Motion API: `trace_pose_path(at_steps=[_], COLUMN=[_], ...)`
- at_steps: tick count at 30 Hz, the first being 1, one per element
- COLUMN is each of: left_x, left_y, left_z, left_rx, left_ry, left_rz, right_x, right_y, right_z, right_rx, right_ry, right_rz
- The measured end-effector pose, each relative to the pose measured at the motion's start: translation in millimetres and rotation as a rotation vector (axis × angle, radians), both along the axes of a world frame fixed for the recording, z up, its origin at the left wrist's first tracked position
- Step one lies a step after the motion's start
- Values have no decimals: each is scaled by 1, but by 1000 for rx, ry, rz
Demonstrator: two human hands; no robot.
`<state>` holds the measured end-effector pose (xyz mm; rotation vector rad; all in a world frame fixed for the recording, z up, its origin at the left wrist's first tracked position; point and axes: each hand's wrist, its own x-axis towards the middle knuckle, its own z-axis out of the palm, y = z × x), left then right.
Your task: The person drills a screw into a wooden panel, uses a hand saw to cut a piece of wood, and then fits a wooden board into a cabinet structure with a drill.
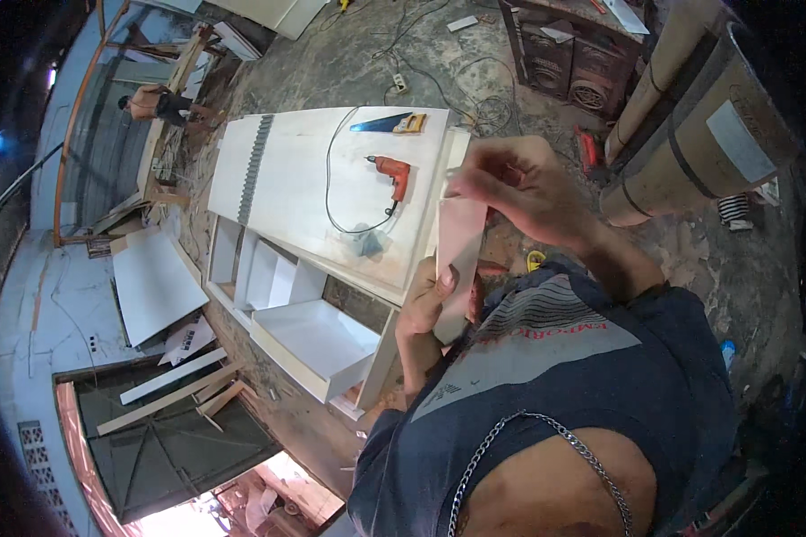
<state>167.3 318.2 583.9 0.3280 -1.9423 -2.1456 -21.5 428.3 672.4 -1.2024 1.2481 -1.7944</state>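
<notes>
A flat, pale pinkish strip (461, 234) is held upright between my hands, close to my chest; its exact kind I cannot make out. Its lower part is gripped by my left hand (428, 300), with the thumb laid across its face. My right hand (527, 183) has its fingers curled at the strip's top end. Just beyond lies a long white cabinet (318, 183) on its side. On it rest a handsaw (412, 123) with a yellow handle, a red power drill (396, 174) with its black cord, and a grey rag (364, 243).
An open white drawer (282, 327) sits in the cabinet's near left side. Tall cardboard tubes (690, 134) and an old speaker box (569, 58) stand at the right. Cables (421, 76) trail over the floor. Another person (159, 105) is at the far left.
</notes>
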Motion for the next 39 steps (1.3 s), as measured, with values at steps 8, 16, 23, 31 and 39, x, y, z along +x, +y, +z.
trace_pose_path(at_steps=[8, 16, 23, 31, 39], left_x=[-13, -12, -19, -24, -31], left_y=[11, 3, 5, 12, 22], left_z=[29, 36, 37, 49, 55], left_rx=[155, 5, 20, -107, -546], left_ry=[0, 6, -53, -112, -135], left_rz=[-167, -30, -38, 2, 468], right_x=[12, 21, 5, 1, -4], right_y=[0, 5, 3, -4, 1], right_z=[-9, -11, -6, -9, -23], right_rx=[-199, -142, -211, -547, -504], right_ry=[254, 245, 381, 478, 324], right_rz=[-164, -139, -251, -407, -469])
